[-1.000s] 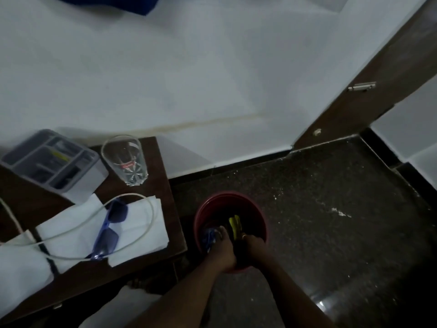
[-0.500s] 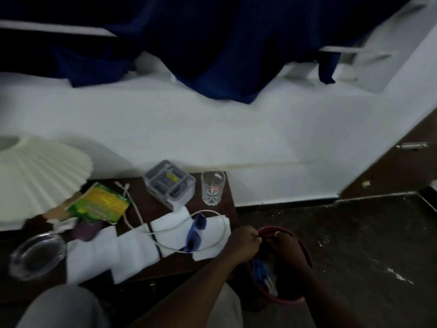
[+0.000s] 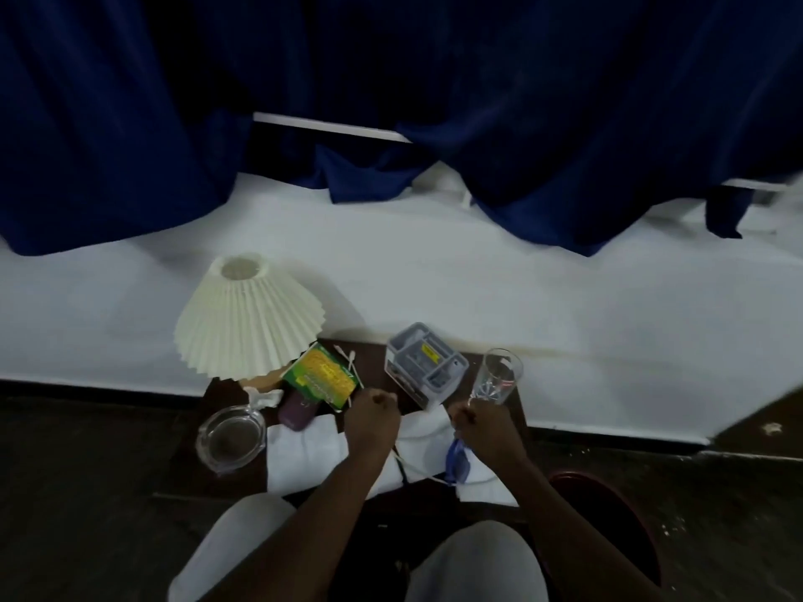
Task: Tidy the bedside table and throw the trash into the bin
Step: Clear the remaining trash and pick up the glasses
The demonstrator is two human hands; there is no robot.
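Two hands (image 3: 417, 421) over bedside table (image 3: 517, 410); green-yellow packet (image 3: 323, 375) print unreadable.

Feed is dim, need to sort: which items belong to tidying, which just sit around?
Job: dark wooden bedside table, dark red round bin, white tissues, white cable, blue sunglasses.
Around: cream pleated lampshade, dark blue curtain.

Print on the green-yellow packet (image 3: 322, 379) and glass (image 3: 498, 376) is too blurred to read.
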